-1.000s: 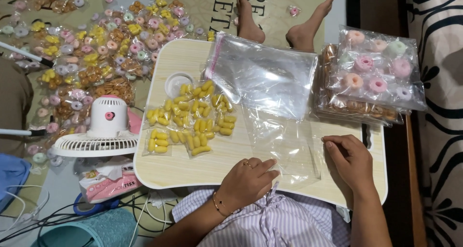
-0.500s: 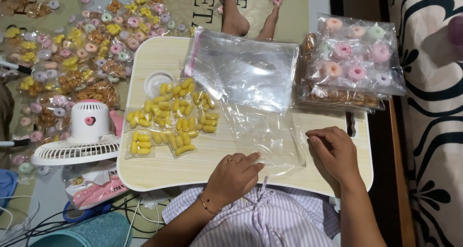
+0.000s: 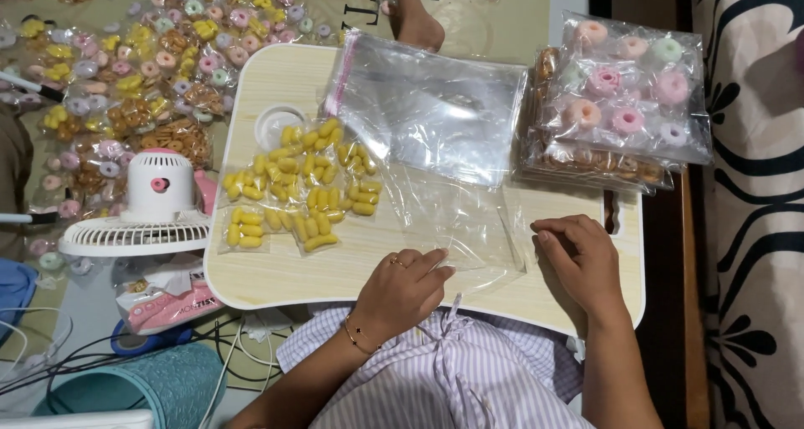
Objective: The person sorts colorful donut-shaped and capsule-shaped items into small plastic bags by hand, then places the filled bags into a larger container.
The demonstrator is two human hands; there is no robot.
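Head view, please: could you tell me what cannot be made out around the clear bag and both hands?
- Right hand: its palm faces down, so its grip on the clear bag is hidden.
- Left hand: its fingertips cover the bag's near edge.
- Stack of packets: the contents are blurred by wrap and the ring-sweets pack on top.

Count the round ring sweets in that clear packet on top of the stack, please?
8 pastel ring-shaped sweets show in the top clear plastic packet, at the wooden lap table's far right corner; more may be hidden.
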